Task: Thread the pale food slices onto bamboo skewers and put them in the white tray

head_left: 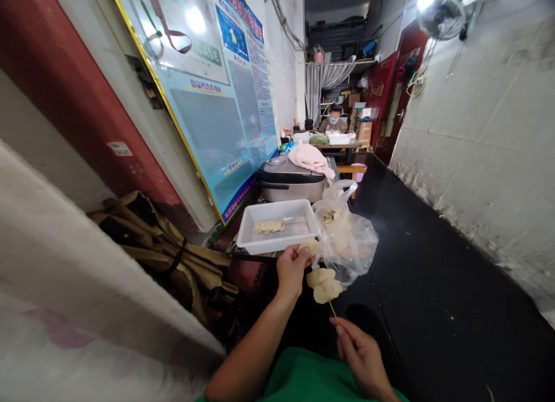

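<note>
My right hand (362, 353) pinches the lower end of a thin wooden skewer (332, 307). Several pale, flat round slices (326, 289) are threaded on the skewer above those fingers. Up at its tip, my left hand (292, 270) grips another pale slice (309, 249) between thumb and fingers. Beyond my left hand stands a white plastic tray (245, 228), and a row of overlapping slices (269, 226) lies inside it. A clear plastic bag (358, 240), open at the top with more slices (330, 218) in it, sits just right of the tray.
Behind the tray is a grey appliance with a dark lid (290, 182), a pink cloth (309, 159) draped over it. Farther back, a person (333, 121) sits at a table with white containers (341, 137). A board (208, 101) stands left; dark floor (433, 263) stretches right.
</note>
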A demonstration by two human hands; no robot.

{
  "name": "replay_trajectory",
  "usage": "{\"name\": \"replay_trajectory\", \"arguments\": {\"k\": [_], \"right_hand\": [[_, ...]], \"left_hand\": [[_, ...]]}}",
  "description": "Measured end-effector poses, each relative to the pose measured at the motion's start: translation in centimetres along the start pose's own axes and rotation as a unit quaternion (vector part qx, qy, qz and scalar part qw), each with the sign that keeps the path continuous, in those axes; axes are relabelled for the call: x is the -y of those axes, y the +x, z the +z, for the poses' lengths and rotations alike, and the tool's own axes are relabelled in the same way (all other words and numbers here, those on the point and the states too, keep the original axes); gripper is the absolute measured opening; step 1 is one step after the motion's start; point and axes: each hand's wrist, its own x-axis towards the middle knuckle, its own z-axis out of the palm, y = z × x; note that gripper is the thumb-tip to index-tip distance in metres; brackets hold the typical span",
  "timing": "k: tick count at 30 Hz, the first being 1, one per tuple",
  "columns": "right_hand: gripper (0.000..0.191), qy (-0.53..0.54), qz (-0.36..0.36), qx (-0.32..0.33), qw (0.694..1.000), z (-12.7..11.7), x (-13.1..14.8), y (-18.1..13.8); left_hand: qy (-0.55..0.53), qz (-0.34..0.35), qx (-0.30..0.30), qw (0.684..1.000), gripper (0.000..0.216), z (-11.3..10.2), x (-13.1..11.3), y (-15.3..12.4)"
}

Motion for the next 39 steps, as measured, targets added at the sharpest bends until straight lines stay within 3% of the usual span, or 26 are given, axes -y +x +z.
{"name": "replay_trajectory", "arguments": {"k": [7, 17, 24, 39], "right_hand": [[0.055, -0.022, -0.041, -0.017, 0.999, 0.5, 0.4, 0.0], [0.053, 0.017, -0.021, -0.052, 0.998, 0.7, 0.6, 0.0], [0.051, 0.024, -0.036, -0.054, 0.998, 0.8, 0.2, -0.1], [0.042, -0.02, -0.087, -0.037, 0.995, 0.9, -1.3, -0.1]], "left_hand": [[-0.007, -0.001, -0.005, 1.0, 0.03, 0.0, 0.4, 0.0], [0.054, 0.023, 0.05, 0.997, 0.029, -0.7, 1.1, 0.0], [0.078, 0.055, 0.052, 0.994, 0.027, -1.2, 1.9, 0.4], [-0.05, -0.04, 0.01, 0.998, 0.032, -0.9, 0.8, 0.2]]}}
